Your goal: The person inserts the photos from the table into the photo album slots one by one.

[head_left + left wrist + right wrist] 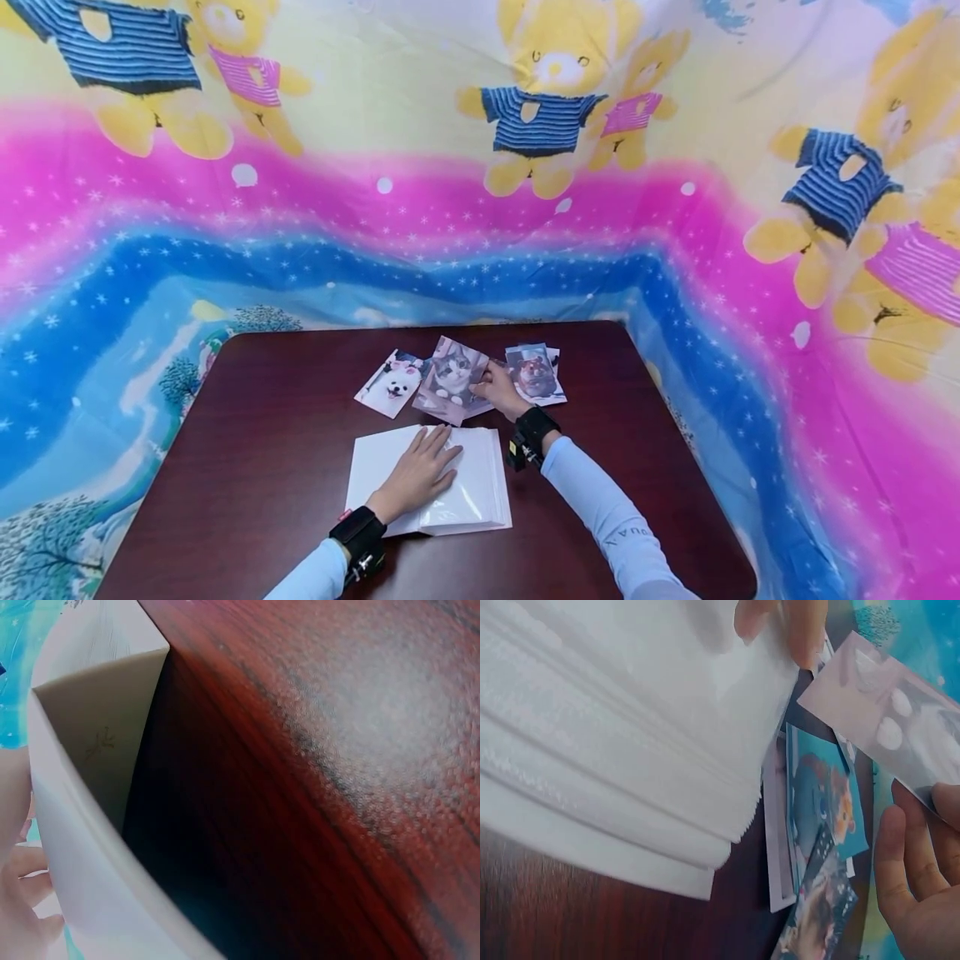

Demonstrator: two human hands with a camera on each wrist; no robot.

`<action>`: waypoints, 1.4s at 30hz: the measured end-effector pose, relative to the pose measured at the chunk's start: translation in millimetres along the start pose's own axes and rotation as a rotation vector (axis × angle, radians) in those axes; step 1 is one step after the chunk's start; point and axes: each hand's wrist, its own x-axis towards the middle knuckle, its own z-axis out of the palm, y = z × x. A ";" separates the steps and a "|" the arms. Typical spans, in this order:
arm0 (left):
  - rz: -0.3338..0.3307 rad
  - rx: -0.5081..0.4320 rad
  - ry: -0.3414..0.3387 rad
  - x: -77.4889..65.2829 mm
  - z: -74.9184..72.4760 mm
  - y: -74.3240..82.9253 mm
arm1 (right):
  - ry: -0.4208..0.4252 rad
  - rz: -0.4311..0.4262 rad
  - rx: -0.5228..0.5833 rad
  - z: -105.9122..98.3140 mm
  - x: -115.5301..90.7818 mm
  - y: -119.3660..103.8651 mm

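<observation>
Presumably the weak point lies in the grip: the right hand (502, 392) pinches a glossy rectangular print of a grey-and-white cat (452, 371) by its right edge only, between thumb and fingers, so the far end is unsupported. That print is just beyond the top edge of an open white photo album with clear plastic pages (482, 492), angled above the scattered pictures on the dark reddish-brown wooden table (262, 442). Squeezed too hard, thin glossy paper could crease; held too loosely, it might swivel or slip. Its left side comes close to a paper print of a fluffy white dog (393, 385), though I cannot tell whether the two touch, and a low sweep could drag that one askew. Likewise, a careless knuckle might scatter the blue-toned paper print of a brown hamster (534, 375), which overlaps others just beside the right hand. Meanwhile the left hand (422, 477) rests across the album with fingers straight and slightly spread, gripping nothing. Because the left wrist view shows a dark gap beneath the album's edge, lifting that palm could let pages or cover spring up; glare on the plastic could also hide a pocket's opening.
</observation>
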 end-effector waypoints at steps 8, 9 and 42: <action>-0.006 -0.012 0.020 0.8 3.9 0.0 | 0.101 0.068 0.043 5.5 2.8 7.2; -0.003 -0.016 0.033 0.8 4.1 0.3 | 0.102 0.068 0.042 5.8 2.4 8.1; -0.036 -0.007 0.048 -1.8 5.1 0.0 | 0.058 0.098 0.134 0.8 -3.1 22.5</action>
